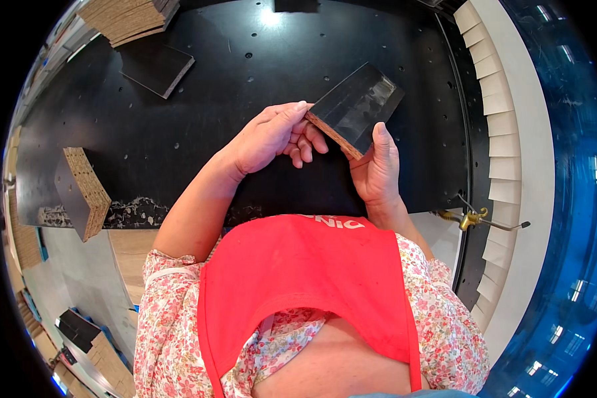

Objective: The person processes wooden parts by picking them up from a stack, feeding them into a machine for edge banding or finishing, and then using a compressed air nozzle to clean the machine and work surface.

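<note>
A small rectangular chipboard panel (357, 106) with a dark, glossy face is held tilted above the black worktable (199, 126). Its raw brown edge faces me, and a pale streak of reflection lies across the face. My right hand (377, 166) grips the near right corner, thumb along the side and fingers mostly hidden underneath. At the left corner my left hand (272, 138) is closed, its thumb tip against the edge and its other fingers curled below the panel.
Stacked chipboard pieces (127, 20) stand at the far left, beside a flat dark panel (158, 69). More pieces (85, 192) sit at the table's near left edge. On the right are a brass valve (472, 219), a pleated white strip (503, 146) and a blue surface (580, 166).
</note>
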The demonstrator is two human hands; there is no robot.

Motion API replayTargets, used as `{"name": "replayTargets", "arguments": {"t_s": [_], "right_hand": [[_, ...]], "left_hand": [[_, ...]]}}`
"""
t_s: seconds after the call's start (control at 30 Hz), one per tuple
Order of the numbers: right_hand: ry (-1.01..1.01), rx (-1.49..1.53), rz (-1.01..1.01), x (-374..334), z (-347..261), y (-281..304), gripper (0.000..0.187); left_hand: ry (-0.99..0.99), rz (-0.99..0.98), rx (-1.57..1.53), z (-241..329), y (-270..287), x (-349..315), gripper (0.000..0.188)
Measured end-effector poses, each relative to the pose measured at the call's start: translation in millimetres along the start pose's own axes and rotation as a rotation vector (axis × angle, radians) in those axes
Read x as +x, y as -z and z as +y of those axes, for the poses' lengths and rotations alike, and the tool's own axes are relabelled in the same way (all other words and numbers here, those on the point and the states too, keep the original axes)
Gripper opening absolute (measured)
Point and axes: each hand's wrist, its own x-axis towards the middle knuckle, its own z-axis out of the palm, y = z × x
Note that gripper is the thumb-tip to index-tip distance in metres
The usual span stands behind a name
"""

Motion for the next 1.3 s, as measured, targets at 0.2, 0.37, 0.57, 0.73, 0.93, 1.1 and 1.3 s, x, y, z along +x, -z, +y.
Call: {"name": "replayTargets", "arguments": {"t_s": [0.2,0.37,0.57,0.73,0.93,1.1,1.3], "right_hand": [[-0.005,-0.008,-0.001,0,-3,-2,0.038],[0.005,-0.035,-0.009,0,-4,-8,0.029],[0.009,-0.049,-0.021,-2,-3,-9,0.031],[0.009,-0.042,-0.023,-2,-3,-11,0.031],[0.004,-0.065,-0.006,-2,-1,-10,0.027],[0.011,-0.068,-0.013,-1,0,-9,0.027],[0.018,-0.075,-0.044,-2,1,-8,0.029]], "left_hand": [[0.007,0.036,-0.033,-1,-4,2,0.043],[-0.044,0.056,0.011,-1,-5,3,0.040],[-0.053,0.080,0.053,-1,-6,1,0.040],[-0.056,0.072,0.063,-1,-4,2,0.039],[-0.067,0.096,-0.023,-6,-1,4,0.038],[-0.059,0.108,-0.018,-6,-1,4,0.037],[-0.077,0.117,0.006,-4,-3,3,0.036]]}}
